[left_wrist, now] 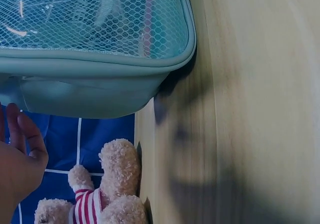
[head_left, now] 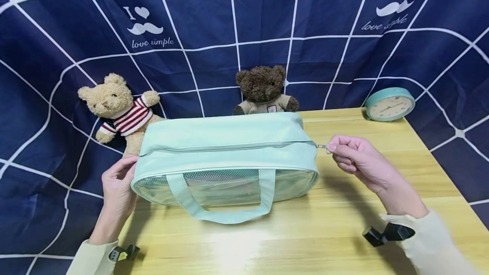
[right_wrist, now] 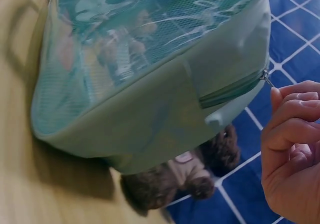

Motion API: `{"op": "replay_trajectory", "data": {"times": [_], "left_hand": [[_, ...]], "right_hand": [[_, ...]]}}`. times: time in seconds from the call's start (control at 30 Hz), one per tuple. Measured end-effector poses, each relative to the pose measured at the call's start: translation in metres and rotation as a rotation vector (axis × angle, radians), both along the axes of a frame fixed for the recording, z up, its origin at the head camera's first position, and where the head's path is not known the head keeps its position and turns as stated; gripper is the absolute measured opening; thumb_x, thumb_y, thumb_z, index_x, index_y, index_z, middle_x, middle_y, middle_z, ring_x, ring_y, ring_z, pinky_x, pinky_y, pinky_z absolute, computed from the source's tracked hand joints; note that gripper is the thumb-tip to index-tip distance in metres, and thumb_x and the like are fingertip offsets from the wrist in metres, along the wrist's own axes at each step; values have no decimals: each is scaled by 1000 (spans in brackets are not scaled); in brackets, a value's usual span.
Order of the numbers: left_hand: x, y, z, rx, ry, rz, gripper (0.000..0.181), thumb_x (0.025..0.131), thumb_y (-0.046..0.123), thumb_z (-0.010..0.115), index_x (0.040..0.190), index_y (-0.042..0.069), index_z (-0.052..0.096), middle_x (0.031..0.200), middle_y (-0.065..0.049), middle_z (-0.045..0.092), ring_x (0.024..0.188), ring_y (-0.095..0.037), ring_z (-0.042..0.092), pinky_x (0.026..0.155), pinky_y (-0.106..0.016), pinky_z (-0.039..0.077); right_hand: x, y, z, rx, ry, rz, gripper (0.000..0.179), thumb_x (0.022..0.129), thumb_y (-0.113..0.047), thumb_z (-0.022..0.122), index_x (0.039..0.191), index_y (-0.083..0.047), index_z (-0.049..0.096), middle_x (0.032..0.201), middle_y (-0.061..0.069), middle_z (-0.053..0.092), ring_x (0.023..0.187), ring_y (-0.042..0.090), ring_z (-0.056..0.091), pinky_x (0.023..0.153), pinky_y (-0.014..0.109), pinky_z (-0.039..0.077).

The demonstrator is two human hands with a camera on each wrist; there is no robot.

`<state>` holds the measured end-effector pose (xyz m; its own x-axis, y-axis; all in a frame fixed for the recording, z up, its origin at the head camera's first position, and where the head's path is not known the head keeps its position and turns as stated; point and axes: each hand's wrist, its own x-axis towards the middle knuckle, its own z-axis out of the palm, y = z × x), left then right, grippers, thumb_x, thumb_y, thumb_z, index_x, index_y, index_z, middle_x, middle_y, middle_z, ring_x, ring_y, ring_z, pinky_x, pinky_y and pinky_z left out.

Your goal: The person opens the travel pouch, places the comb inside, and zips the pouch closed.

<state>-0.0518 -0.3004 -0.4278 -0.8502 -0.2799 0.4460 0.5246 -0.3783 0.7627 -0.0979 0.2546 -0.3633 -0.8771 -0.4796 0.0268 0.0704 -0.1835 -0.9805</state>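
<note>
A mint-green bag (head_left: 225, 135) with clear and mesh sides stands on the table, its strap handle (head_left: 229, 215) hanging toward me. A zipper (head_left: 229, 147) runs along its top, and that line looks joined. My right hand (head_left: 357, 160) pinches the zipper pull (head_left: 322, 146) at the bag's right end, also seen in the right wrist view with the hand (right_wrist: 295, 144) beside the slider. At the other end my left hand (head_left: 120, 183) holds the bag's edge near a small fabric tab (left_wrist: 14, 89); its exact contact is partly out of frame. Items inside the bag are blurred by the mesh.
Behind the bag sit a tan teddy bear (head_left: 131, 118) in a striped top, on the left, and a dark brown bear (head_left: 261, 86). A green round clock (head_left: 389, 104) stands at the table's back right corner. A dark blue gridded cloth (head_left: 206, 20) surrounds the wooden table (head_left: 305, 241).
</note>
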Motion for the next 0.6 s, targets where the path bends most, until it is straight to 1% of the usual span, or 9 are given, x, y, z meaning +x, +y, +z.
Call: {"op": "replay_trajectory", "data": {"times": [0.07,0.17,0.23,0.3,0.37,0.5,0.6], "left_hand": [[1,0,0,-1,-8,0,16,97,-27,59,108,-24,71,102,-17,75,97,-21,70,81,-25,60],[3,0,0,-2,-19,5,18,97,-27,59,108,-23,72,104,-16,76,98,-20,71,81,-25,60],[2,0,-1,-3,-24,8,17,98,-26,59,108,-22,72,104,-16,76,98,-20,71,82,-25,60],[1,0,0,-16,-36,18,18,98,-25,59,108,-21,73,104,-14,76,98,-19,70,82,-24,60],[0,1,0,-12,-46,15,19,98,-25,59,107,-19,75,104,-15,76,98,-20,70,82,-25,60],[0,1,1,-8,-62,8,22,98,-26,59,108,-17,76,105,-17,76,97,-21,71,81,-25,60],[-1,2,2,-17,-66,11,22,97,-27,58,109,-19,75,105,-17,76,96,-21,71,80,-25,60]], "right_hand": [[1,0,-8,-9,-15,1,35,114,4,43,99,-7,73,65,-2,38,55,20,18,49,35,7],[1,-1,-17,14,-34,5,33,114,3,45,98,-7,72,65,-5,41,55,19,20,50,36,8],[-1,-1,-23,47,-37,1,32,114,2,47,98,-8,72,66,-6,43,56,20,21,51,37,9],[-1,-1,-27,92,-32,-14,31,113,2,49,97,-9,73,65,-7,45,55,20,22,51,39,10],[-2,-1,-31,146,-30,-34,30,112,1,51,95,-10,73,64,-8,46,54,21,23,51,42,10],[-1,0,-34,230,-40,-63,27,112,-3,55,92,-12,71,63,-7,46,52,17,28,51,44,11],[-1,1,-34,264,-50,-74,25,112,-5,56,92,-9,70,63,-7,46,52,13,31,51,44,12]]}}
